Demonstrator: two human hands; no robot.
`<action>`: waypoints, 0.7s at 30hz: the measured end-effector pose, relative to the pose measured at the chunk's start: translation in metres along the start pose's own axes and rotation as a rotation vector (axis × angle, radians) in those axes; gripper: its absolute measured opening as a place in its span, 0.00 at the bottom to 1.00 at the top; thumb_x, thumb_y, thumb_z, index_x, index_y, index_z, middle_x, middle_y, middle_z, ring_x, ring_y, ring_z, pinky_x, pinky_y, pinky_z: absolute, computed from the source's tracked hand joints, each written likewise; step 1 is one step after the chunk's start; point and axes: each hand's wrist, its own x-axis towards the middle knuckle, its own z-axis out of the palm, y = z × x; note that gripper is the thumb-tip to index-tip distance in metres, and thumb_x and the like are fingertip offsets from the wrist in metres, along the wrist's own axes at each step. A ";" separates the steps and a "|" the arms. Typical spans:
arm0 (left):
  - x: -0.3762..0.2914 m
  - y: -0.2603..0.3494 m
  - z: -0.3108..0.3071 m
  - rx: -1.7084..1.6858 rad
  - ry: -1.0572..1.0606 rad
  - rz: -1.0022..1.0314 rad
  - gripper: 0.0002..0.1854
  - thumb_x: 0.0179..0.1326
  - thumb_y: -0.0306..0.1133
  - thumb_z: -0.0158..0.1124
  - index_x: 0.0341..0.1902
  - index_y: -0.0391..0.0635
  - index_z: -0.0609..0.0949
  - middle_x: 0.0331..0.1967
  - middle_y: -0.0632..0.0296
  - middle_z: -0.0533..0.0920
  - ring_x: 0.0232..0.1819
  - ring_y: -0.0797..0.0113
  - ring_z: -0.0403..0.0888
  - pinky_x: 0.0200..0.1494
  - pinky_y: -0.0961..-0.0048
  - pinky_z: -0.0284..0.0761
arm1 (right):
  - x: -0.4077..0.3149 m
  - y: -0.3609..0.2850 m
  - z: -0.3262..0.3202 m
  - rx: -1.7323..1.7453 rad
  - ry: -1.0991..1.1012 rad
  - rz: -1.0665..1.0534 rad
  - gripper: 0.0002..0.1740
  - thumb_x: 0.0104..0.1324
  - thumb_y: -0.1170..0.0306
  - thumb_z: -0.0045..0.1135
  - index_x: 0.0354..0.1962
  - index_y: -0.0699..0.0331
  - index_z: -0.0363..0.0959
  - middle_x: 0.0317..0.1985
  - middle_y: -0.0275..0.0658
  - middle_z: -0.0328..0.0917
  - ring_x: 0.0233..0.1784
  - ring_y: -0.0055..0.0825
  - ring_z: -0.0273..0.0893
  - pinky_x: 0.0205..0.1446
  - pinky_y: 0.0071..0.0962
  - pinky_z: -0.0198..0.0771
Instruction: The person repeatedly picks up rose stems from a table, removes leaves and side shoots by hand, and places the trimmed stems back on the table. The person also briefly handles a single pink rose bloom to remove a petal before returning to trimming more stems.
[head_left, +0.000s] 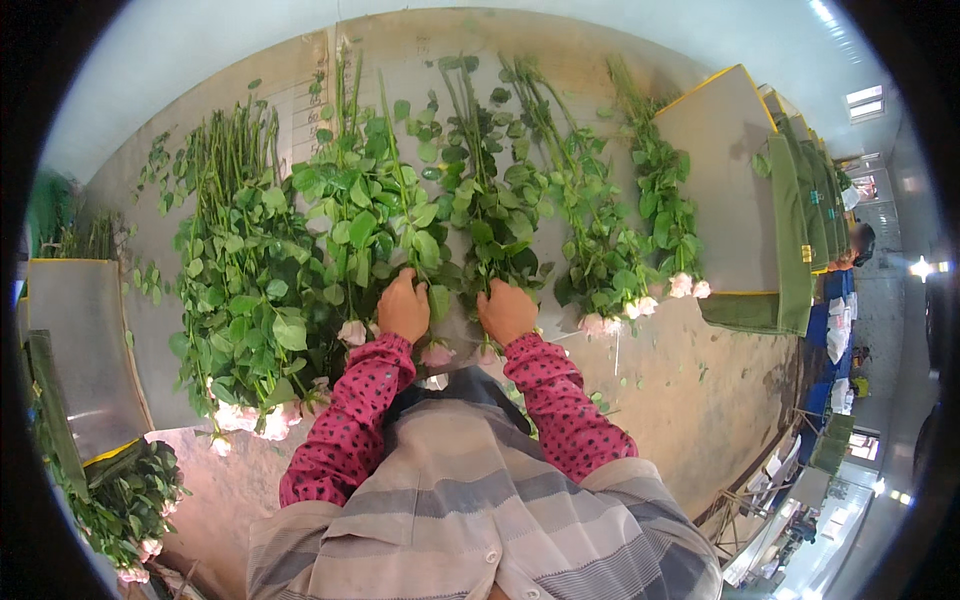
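My left hand (404, 306) is at the upper stem of a pink rose (436, 353), its fingers bent around the stem just above the bloom. My right hand (508, 311) is at another rose stem, with a pale pink bloom (487, 354) below it; the fingertips are partly hidden by leaves. Whether it grips the stem I cannot tell. Leafy rose stems (484, 180) lie beyond my hands, cut ends away from me. To the left lies a large bunch of roses (247, 285), to the right smaller groups (592, 217) with pink blooms at the near edge.
The grey table (150, 360) bears loose leaves and ruled measuring lines (300, 120). A grey divider panel with yellow edging (727, 187) and green cloth (792, 232) stand at right. Another panel (75, 352) is at left, with more roses (135, 495) below. A person is partly visible far right.
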 end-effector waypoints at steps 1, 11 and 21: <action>-0.001 0.002 -0.001 -0.017 0.004 -0.003 0.15 0.60 0.33 0.58 0.48 0.40 0.75 0.41 0.45 0.81 0.45 0.43 0.77 0.46 0.54 0.72 | 0.000 0.003 -0.002 0.006 -0.002 -0.005 0.16 0.59 0.55 0.56 0.31 0.61 0.75 0.28 0.49 0.79 0.33 0.51 0.78 0.37 0.49 0.73; -0.012 0.029 0.008 -0.195 -0.030 0.078 0.14 0.59 0.28 0.57 0.48 0.40 0.78 0.38 0.41 0.81 0.43 0.41 0.78 0.45 0.55 0.72 | 0.008 0.026 -0.006 0.027 -0.058 -0.068 0.17 0.59 0.54 0.56 0.31 0.61 0.75 0.29 0.49 0.79 0.34 0.51 0.78 0.37 0.48 0.73; -0.012 0.032 0.075 -0.166 -0.027 -0.118 0.14 0.58 0.34 0.59 0.46 0.42 0.78 0.40 0.47 0.81 0.45 0.45 0.78 0.47 0.58 0.73 | 0.011 0.047 -0.010 0.069 -0.084 -0.120 0.16 0.59 0.57 0.59 0.33 0.62 0.74 0.28 0.49 0.79 0.35 0.51 0.79 0.36 0.47 0.73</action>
